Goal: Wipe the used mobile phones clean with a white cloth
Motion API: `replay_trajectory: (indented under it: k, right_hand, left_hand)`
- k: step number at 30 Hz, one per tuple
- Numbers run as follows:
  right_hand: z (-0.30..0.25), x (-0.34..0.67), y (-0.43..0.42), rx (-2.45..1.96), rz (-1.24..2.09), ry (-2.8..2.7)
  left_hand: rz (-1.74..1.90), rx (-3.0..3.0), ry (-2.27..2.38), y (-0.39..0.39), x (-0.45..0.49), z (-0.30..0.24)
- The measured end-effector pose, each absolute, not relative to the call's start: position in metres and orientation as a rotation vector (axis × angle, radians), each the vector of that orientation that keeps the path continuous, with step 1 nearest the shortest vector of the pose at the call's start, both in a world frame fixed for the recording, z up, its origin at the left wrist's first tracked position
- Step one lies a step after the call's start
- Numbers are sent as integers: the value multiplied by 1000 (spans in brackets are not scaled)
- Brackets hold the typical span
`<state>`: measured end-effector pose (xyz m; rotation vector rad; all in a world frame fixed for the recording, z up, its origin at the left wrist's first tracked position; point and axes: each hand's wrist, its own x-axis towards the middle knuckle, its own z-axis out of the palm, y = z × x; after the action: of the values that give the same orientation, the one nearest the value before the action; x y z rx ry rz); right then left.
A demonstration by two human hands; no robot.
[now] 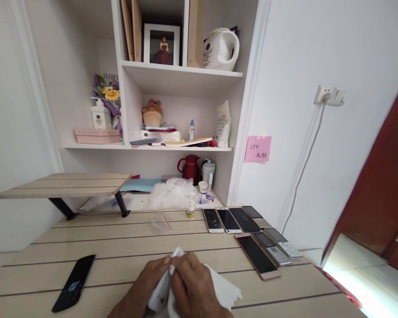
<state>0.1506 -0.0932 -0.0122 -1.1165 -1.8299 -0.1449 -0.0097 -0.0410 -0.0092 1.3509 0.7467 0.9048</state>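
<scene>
My left hand (148, 282) is closed around a white phone (159, 293), which stands tilted on edge near the table's front. Pressed against the phone's edge, my right hand (194, 285) grips a white wipe (223, 289). The wipe's loose end spreads out to the right below my fingers. Much of the phone is hidden behind both hands and the cloth. To the left a black phone (74, 282) lies flat on the tabletop.
Several phones lie at the right, among them a gold phone (258, 256) and a keypad phone (273, 249). A clear plastic bag (159, 224) and a small bottle (190, 209) lie beyond my hands. A raised wooden stand (69, 184) is at the left; white fluff (172, 193) sits behind.
</scene>
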Motion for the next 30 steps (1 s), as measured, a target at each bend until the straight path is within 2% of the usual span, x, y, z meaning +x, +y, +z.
replay_trajectory:
  k: [5,11,19,30]
  right_hand:
    - [-10,162,-83,-1173,-64,-1618]
    - [-19,161,-74,-1324,239,-1384]
    - [-13,161,-81,-1207,118,-1545]
    - [-23,156,-72,-1363,567,-1335]
  left_hand:
    - [652,1403,536,-31,2,-13]
    - [689,1440,594,-27,-1,-22]
    - [680,1471,597,-26,0,-19]
    - [830,1129,755,-44,1,-1]
